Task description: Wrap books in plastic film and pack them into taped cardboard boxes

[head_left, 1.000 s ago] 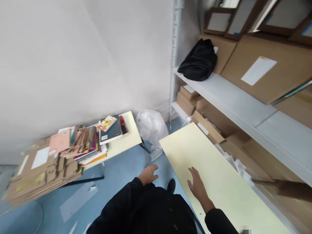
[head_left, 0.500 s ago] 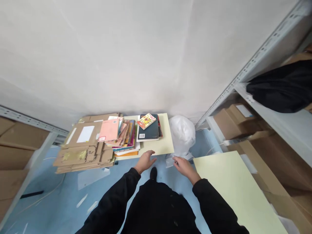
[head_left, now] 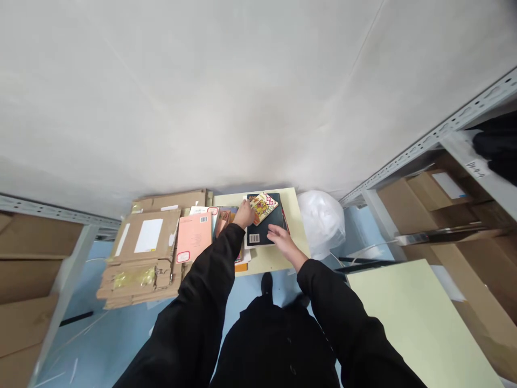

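One small patterned book (head_left: pixel 264 207) lies atop a dark book (head_left: pixel 277 217) on the table (head_left: pixel 297 231); probably light, bendy, best held by its edges. Left hand (head_left: pixel 244 214) at its left side, grip can't be told; right hand (head_left: pixel 285 244) loosely spread, gripping nothing.

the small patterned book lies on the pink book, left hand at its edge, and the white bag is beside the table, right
No: the head view shows the small patterned book, left hand at its edge, on the dark book, not the pink book. The white bag is beside the table.
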Motion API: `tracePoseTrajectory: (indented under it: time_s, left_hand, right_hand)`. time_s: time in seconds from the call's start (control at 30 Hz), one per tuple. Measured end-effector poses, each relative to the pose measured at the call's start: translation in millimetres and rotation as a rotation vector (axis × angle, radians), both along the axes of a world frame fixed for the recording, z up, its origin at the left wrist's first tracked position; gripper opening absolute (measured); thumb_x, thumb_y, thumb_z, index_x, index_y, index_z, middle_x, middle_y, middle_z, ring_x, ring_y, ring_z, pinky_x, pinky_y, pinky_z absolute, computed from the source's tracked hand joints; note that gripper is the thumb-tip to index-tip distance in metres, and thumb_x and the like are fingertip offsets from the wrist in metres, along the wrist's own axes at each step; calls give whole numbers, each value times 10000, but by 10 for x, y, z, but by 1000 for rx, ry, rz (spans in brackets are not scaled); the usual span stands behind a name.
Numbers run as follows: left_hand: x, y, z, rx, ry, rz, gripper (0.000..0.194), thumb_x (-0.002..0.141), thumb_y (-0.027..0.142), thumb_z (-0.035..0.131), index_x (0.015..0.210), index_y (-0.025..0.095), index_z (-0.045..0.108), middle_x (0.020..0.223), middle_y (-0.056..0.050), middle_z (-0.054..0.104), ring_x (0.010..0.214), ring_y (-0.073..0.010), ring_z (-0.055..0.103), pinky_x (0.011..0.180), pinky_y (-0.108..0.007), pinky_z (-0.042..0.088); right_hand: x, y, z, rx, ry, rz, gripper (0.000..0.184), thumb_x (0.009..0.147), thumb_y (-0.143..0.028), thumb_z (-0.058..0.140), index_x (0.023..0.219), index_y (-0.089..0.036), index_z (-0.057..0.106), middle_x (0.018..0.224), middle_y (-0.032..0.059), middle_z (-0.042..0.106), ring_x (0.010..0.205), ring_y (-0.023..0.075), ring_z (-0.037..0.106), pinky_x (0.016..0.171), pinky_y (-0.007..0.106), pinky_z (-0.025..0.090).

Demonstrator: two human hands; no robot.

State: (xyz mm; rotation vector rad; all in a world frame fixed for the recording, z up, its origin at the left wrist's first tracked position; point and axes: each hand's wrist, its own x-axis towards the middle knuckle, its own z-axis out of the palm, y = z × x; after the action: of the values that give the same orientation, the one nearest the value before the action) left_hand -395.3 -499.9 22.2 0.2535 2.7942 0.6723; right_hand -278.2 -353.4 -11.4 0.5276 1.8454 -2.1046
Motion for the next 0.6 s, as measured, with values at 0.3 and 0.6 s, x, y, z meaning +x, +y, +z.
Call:
tracePoseTrajectory:
  time_s: [0.3,0.6]
  left_hand:
    - [29,-14,-280,-63,-60,48,325,833,149,481,1129,38,555,1134,-234,582,1114,-308,545,966,-373,391]
    - [347,3,-323,479,-386,405,214,727,148,646,922,107,568,1025,-192,651,1076,-300,589,921,-370,419]
  right_hand:
    - [-312,-327,-80,-215,15,-126,741,576,-145,585,1301,-248,466,1422,50,476,1325,237,424,1089,416,334]
    - [-213,-61,-46,-38,-161,-197,412,623,-301,603,1026,-221,565,1160,46,655,1024,214,603,824,335,459]
